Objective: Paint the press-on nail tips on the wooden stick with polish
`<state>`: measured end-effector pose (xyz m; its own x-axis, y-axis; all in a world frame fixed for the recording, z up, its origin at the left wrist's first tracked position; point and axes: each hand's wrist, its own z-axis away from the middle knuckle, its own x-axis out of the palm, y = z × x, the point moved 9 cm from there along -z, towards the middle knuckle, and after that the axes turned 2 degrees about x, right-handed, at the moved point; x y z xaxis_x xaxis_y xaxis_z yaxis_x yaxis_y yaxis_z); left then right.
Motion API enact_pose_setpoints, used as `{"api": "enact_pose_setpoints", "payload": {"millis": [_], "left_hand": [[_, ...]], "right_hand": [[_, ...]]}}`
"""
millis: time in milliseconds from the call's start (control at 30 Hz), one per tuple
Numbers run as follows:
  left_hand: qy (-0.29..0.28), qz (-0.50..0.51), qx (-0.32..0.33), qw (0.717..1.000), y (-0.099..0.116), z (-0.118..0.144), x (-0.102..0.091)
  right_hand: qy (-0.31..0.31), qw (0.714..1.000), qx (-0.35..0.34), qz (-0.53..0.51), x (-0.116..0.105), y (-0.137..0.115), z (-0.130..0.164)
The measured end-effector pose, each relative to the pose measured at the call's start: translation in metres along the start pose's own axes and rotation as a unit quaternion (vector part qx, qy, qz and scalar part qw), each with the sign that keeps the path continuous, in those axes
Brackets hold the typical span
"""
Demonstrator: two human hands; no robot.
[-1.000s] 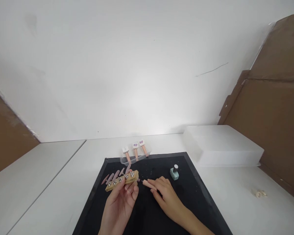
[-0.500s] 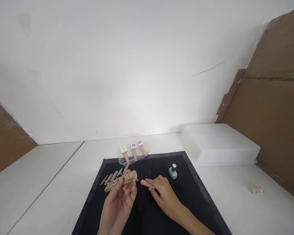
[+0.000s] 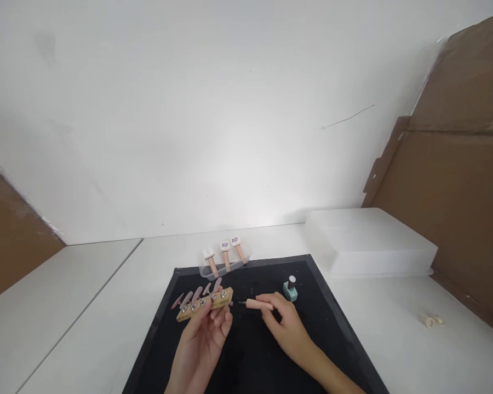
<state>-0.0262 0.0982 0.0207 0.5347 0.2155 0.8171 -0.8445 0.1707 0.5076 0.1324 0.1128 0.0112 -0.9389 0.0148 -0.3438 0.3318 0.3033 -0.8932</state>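
My left hand [image 3: 201, 345] is closed round a wooden nail display stand [image 3: 187, 312], a short bar with a row of metal mounts. Long pink false nails [image 3: 196, 295] stick out along its far side. A small purplish piece [image 3: 230, 304] shows at the bar's right end; I cannot make out what it belongs to. My right hand [image 3: 285, 323] pinches the pink handle of a nail polish brush [image 3: 257, 304]. Its dark tip points left, a small gap away from the stand. A pale green nail polish bottle [image 3: 290, 290] with a dark-and-silver cap stands beyond my right hand.
Several things lie on or round the black mat [image 3: 267, 273]. At its far edge, a clear tray [image 3: 207, 275] holds three pink-handled bottles with white tops [image 3: 225, 247]. A white translucent box [image 3: 373, 246] stands at the back right. Small beige rings [image 3: 429, 320] lie on the right.
The brush in my right hand has drawn back to the right, away from the purplish piece, baring its dark tip. The stand in my left hand has shifted slightly right.
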Motion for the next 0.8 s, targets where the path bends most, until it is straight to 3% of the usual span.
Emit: {"api": "enact_pose_setpoints", "payload": {"millis": [100,200,400,533,800], "left_hand": [[-0.009,-0.029,-0.012,0.999,-0.004,0.001,0.001],[-0.019,-0.074,-0.027,0.997,-0.011,0.003,0.002],[-0.044,-0.19,-0.057,0.979,-0.033,0.009,0.003],[-0.057,-0.241,-0.071,0.966,-0.053,0.011,0.001],[-0.079,-0.315,-0.076,0.943,-0.071,0.01,-0.003]], "right_hand": [[0.003,0.999,0.025,-0.038,-0.014,-0.001,-0.002],[0.023,0.985,0.063,-0.158,-0.033,0.0,-0.001],[0.053,0.935,0.09,-0.34,-0.055,-0.003,-0.002],[0.067,0.927,0.089,-0.358,-0.063,-0.008,-0.002],[0.02,0.942,0.072,-0.328,-0.058,-0.016,0.002]]}}
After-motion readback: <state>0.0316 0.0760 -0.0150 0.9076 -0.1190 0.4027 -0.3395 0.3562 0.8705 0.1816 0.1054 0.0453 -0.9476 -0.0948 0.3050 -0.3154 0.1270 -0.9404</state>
